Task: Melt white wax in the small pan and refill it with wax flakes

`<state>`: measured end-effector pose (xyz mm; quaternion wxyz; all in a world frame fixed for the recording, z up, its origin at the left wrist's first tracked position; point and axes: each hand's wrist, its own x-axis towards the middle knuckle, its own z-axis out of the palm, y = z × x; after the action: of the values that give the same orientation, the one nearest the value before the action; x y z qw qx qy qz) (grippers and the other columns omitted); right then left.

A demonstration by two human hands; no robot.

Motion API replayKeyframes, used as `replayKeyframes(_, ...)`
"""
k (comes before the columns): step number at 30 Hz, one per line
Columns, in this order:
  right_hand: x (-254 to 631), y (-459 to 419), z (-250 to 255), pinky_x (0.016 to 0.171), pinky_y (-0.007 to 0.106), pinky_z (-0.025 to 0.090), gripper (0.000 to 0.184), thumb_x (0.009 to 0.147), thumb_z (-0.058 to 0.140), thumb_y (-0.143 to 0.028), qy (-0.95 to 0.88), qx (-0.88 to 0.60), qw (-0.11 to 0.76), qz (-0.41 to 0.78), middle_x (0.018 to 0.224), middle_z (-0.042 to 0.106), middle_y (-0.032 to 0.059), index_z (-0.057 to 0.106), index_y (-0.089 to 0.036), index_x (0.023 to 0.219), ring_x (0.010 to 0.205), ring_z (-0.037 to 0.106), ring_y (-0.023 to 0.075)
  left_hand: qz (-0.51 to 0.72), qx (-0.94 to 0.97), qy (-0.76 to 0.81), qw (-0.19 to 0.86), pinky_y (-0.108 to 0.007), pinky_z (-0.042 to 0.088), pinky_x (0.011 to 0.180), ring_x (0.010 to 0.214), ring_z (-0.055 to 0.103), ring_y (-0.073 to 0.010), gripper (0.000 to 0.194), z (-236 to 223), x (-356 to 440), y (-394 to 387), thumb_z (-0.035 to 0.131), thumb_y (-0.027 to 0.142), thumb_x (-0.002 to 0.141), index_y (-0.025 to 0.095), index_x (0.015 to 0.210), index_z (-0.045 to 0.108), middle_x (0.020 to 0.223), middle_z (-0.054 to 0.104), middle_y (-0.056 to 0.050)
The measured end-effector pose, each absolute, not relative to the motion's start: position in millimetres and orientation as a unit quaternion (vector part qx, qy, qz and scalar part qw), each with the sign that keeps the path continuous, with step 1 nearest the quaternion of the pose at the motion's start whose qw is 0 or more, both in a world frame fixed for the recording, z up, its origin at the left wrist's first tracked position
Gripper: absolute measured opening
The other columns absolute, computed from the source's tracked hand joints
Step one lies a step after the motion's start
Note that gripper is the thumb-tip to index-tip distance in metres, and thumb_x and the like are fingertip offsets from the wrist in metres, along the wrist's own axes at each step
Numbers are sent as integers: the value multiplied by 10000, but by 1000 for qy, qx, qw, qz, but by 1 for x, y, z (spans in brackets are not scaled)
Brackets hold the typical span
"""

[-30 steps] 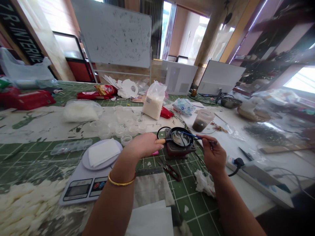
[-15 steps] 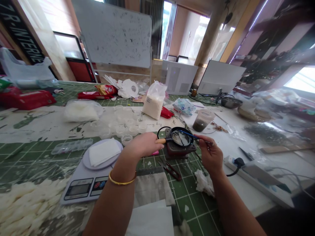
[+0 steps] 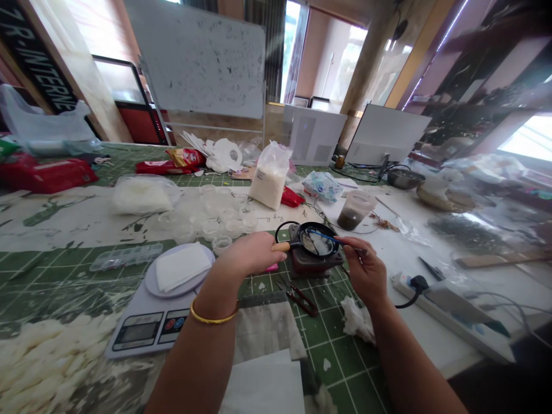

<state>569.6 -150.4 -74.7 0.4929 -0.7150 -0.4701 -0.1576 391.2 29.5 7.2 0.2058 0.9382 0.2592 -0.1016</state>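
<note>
My left hand (image 3: 254,253) is closed on the wooden handle of a small black frying pan (image 3: 305,250). The pan sits on a small dark hot plate (image 3: 313,270) and holds whitish, partly clear pieces. Between the fingers of my right hand (image 3: 365,267) is a thin blue stick (image 3: 328,235), its far end inside the pan. Whether the stick is a brush or a stirrer I cannot tell. Dark-handled thread snips (image 3: 303,300) lie on the green mat just in front of the hot plate. A crumpled white tissue (image 3: 357,319) rests near my right wrist.
A kitchen scale (image 3: 161,299) bearing folded white sheets stands left of my left arm, with whitish flakes (image 3: 52,362) nearby. Beyond are clear cups (image 3: 211,215), a bag of white granules (image 3: 271,177) and a cup of dark liquid (image 3: 356,211). A power strip (image 3: 452,316) lies right.
My right hand has shifted slightly left, and the blue stick has moved with it in the pan. My left hand and the pan stay in place.
</note>
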Motion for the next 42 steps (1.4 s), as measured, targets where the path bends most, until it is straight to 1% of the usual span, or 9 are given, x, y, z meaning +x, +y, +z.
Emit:
replayKeyframes(6,569,-151,-75,912,425,403,206,843,512,-244,-480,-716,485,-147,1011,631,42,635,-271,1006,987,557,189,-100,938,266,200,-278,342,506,632,535,-188,370,9,390,28,392,528,759,191,717,537,782,613,-62)
replayKeyframes(9,569,-151,-75,918,425,401,212,846,508,-234,-472,-705,507,-152,1012,635,41,625,-271,1019,995,556,187,-99,938,266,199,-277,334,494,617,531,-186,365,9,390,28,394,526,758,192,708,532,768,610,-60)
replayKeyframes(13,567,-151,-74,917,431,401,199,844,512,-238,-482,-714,488,-140,1014,632,44,635,-265,998,997,555,193,-96,939,265,199,-277,342,501,627,536,-187,363,8,390,29,397,521,757,190,703,536,782,613,-64)
replayKeyframes(17,566,-151,-74,911,425,410,208,847,507,-231,-474,-700,514,-146,1011,634,45,624,-263,1015,992,558,189,-98,938,265,202,-279,348,508,636,540,-190,354,6,391,30,399,514,756,192,700,536,788,617,-63)
replayKeyframes(25,564,-150,-75,925,429,402,217,847,504,-232,-480,-698,513,-136,1033,625,48,626,-264,1024,1012,550,191,-90,942,259,195,-279,349,511,638,536,-189,348,3,391,32,391,507,761,194,692,529,796,619,-63)
replayKeyframes(29,562,-149,-73,922,429,402,202,842,513,-235,-495,-704,492,-132,1020,628,46,640,-264,997,1010,550,195,-93,940,258,201,-277,342,499,629,536,-187,362,3,390,32,389,520,762,194,682,522,790,620,-62)
replayKeyframes(32,562,-150,-73,920,426,404,210,847,505,-225,-485,-697,509,-139,1026,628,47,634,-263,1008,1010,551,192,-93,940,257,202,-273,335,490,625,537,-185,366,3,391,32,386,523,763,192,680,517,787,619,-63)
replayKeyframes(36,563,-151,-74,920,427,401,211,844,510,-228,-492,-708,488,-133,1022,629,45,636,-267,1009,1009,550,192,-87,940,255,207,-270,326,486,627,539,-180,370,2,391,33,387,530,761,190,686,514,796,620,-61)
replayKeyframes(42,564,-151,-75,922,423,407,213,847,505,-237,-478,-710,499,-134,1030,626,45,630,-264,1016,1009,550,188,-94,938,261,207,-276,334,500,626,538,-176,382,2,390,33,379,539,764,191,700,522,805,619,-63)
